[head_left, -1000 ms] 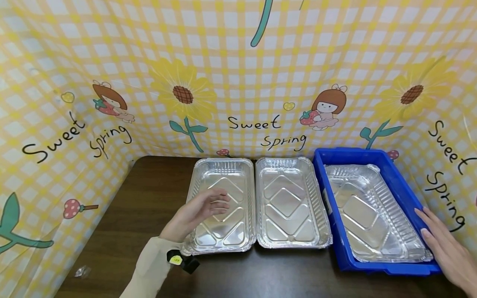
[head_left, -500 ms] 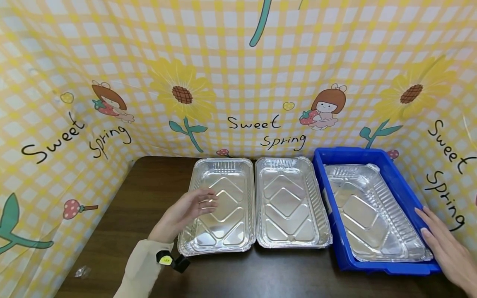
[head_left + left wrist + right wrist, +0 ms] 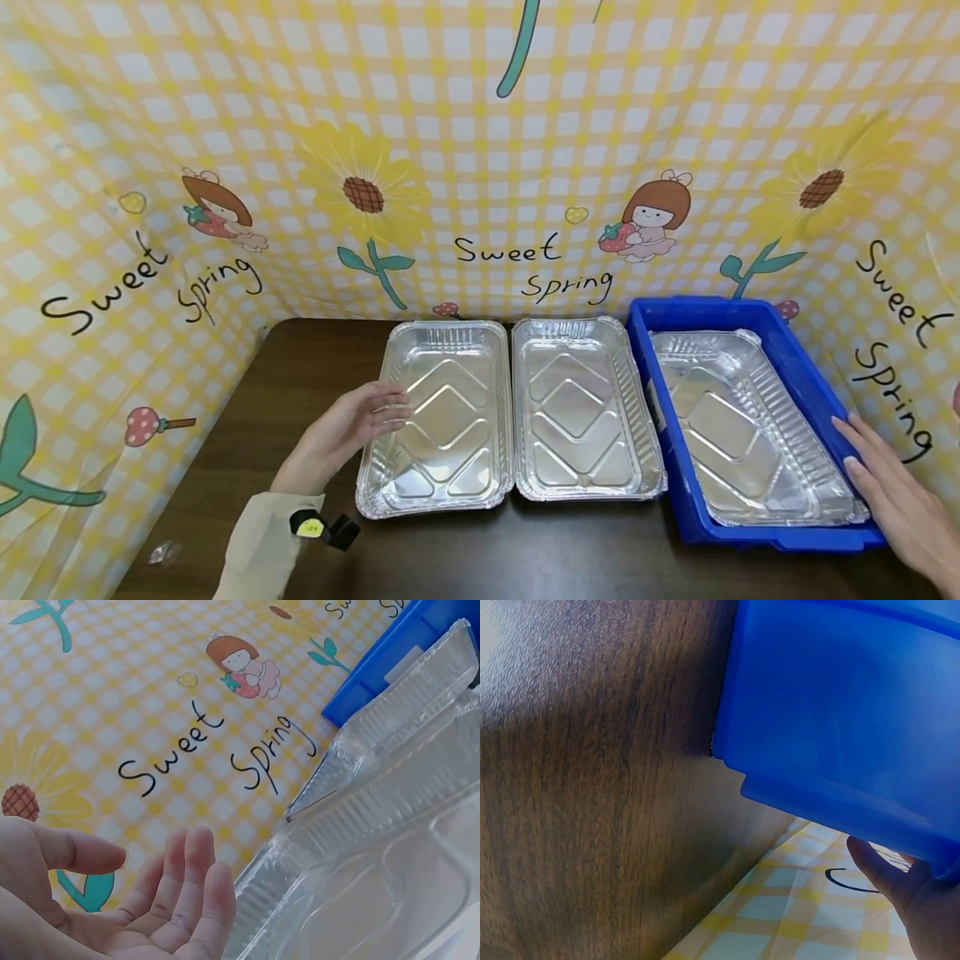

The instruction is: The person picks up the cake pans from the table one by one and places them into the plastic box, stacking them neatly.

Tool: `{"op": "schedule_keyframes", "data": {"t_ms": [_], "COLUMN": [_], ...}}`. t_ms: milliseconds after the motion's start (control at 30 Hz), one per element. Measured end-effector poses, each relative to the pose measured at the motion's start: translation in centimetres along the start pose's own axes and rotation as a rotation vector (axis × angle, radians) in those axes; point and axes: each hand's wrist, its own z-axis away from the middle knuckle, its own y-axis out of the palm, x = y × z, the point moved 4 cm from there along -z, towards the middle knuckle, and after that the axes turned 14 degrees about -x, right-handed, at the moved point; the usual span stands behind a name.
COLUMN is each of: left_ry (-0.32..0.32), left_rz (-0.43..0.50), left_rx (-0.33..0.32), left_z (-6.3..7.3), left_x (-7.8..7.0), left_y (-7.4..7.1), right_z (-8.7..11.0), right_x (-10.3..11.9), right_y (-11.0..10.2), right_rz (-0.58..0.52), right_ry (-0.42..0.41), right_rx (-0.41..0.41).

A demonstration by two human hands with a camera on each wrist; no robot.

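My left hand [image 3: 345, 429] hovers over the left edge of the leftmost foil tray [image 3: 450, 408], fingers loosely bent and holding nothing. The left wrist view shows its thumb and fingers [image 3: 199, 862] apart, with that tray at the lower right. Beside it lies a second foil tray [image 3: 573, 408]. A third foil tray [image 3: 727, 425] sits inside a blue plastic bin [image 3: 798, 367] on the right. Against the bin's right rim rests my right hand [image 3: 896, 504], its fingers extended. In the right wrist view only part of that hand [image 3: 922, 907] shows, by the bin's rim.
The dark wooden table [image 3: 300, 375] shows to the left and in front of the trays. A small clear plastic scrap [image 3: 165, 552] lies near its left edge. Yellow checked cloth [image 3: 480, 167] with printed flowers walls in the back and sides.
My left hand has drawn back leftward, from over the middle of the leftmost tray to its left edge. The right hand, bin and trays have stayed put; the head view has shifted slightly.
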Motion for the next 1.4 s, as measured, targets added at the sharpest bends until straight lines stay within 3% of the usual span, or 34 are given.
{"op": "schedule_keyframes", "data": {"t_ms": [267, 433, 667, 1400], "left_ry": [0.008, 0.016, 0.015, 0.025], "left_rz": [-0.003, -0.049, -0.037, -0.129], "left_rx": [0.010, -0.016, -0.039, -0.119], "left_z": [0.2, 0.4, 0.4, 0.6], "left_x": [0.0, 0.1, 0.1, 0.5], "left_y": [-1.0, -1.7, -2.5, -4.7], "right_z": [0.1, 0.2, 0.1, 0.1], "right_x": [-0.1, -0.1, -0.1, -0.1], "right_y": [0.0, -0.1, -0.2, -0.1], "right_rz": [0.011, 0.005, 0.002, 0.004], "right_ry": [0.003, -0.013, -0.037, -0.027], "right_rx": [0.003, -0.011, -0.029, -0.011]}}
